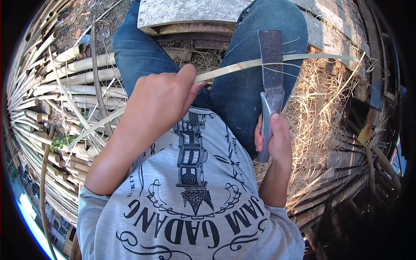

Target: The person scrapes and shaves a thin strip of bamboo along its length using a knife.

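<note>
My left hand [167, 93] is closed round a long, thin bamboo strip [236, 68]. One end runs right across my thigh, and a tail comes out past my left forearm to the lower left. In my right hand [278, 141] is the grey handle of a broad-bladed knife [271, 56], its dark, squared-off blade pointing away from me. The blade crosses over the strip above my right knee and hides a short length of it. A fine, curled shaving [284, 64] sticks out beside the blade.
Many bamboo poles [82, 67] lie stacked on the left. Straw-like shavings [320, 99] cover the ground on the right. A weathered wooden board [186, 13] is in front, between my knees. More poles [333, 190] lie at the lower right.
</note>
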